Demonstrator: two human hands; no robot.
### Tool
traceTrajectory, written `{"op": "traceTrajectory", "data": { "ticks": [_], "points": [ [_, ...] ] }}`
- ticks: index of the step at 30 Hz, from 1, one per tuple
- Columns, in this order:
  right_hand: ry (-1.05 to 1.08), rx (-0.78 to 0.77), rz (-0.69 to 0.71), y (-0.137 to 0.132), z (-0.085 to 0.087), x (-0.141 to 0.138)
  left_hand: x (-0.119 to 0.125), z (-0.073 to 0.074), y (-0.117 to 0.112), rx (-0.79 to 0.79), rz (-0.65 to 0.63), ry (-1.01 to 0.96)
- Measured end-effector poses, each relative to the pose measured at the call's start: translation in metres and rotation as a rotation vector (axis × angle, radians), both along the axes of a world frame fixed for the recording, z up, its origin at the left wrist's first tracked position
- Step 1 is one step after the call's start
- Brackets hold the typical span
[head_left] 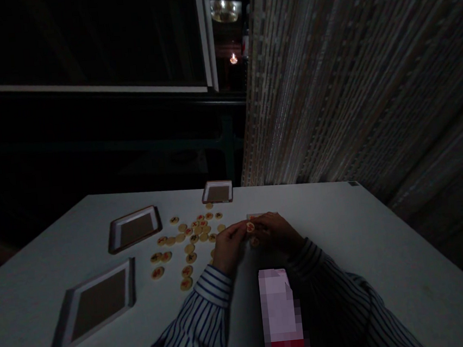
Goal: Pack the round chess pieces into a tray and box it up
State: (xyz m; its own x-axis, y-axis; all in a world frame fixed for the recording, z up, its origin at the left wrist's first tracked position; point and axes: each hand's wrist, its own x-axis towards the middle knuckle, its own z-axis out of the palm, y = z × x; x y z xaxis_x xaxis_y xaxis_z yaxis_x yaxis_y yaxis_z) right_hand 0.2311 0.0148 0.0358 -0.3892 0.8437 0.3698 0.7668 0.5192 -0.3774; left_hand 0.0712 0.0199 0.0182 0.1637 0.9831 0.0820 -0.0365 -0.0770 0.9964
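Note:
A round xiangqi piece (250, 227) with a red character is pinched between the fingertips of both my hands over the white table. My left hand (229, 245) is closed on it from the left, thumb and fingers together. From the right, my right hand (277, 231) curls round it, its fingers partly hidden in shadow. Just below shows another piece (255, 241); I cannot tell whether it is held or lies on the table. Behind my right hand, a flat item with a pale edge (256, 216) is mostly covered. Loose xiangqi pieces (198, 230) lie scattered left of my hands, some overlapping.
Three shallow trays stand on the white table (388, 267): near left (130, 284), farther left (158, 219) and at the back edge (219, 201). A pixelated pinkish shape (281, 310) appears between my forearms. A string curtain (308, 79) hangs beyond the right side. The room is dim.

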Motion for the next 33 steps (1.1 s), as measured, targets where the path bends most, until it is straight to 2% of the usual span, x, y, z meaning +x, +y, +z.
{"op": "traceTrajectory", "data": {
  "ticks": [4,15,24,29,33],
  "points": [
    [0.19,-0.012,0.015,-0.001,0.0,0.005,0.007,0.007,-0.001,-0.017,0.004,-0.012],
    [0.627,-0.263,-0.076,-0.001,0.005,0.015,0.018,0.02,0.01,-0.052,-0.097,-0.033],
    [0.644,-0.261,-0.109,0.002,0.013,0.028,0.027,0.037,0.026,-0.069,-0.22,0.017],
    [0.626,-0.291,-0.065,0.007,0.024,0.034,0.033,0.046,0.03,-0.097,-0.208,-0.003],
    [0.589,-0.263,-0.07,0.01,0.033,0.035,0.033,0.047,0.031,-0.097,-0.183,-0.022]
  ]
}}
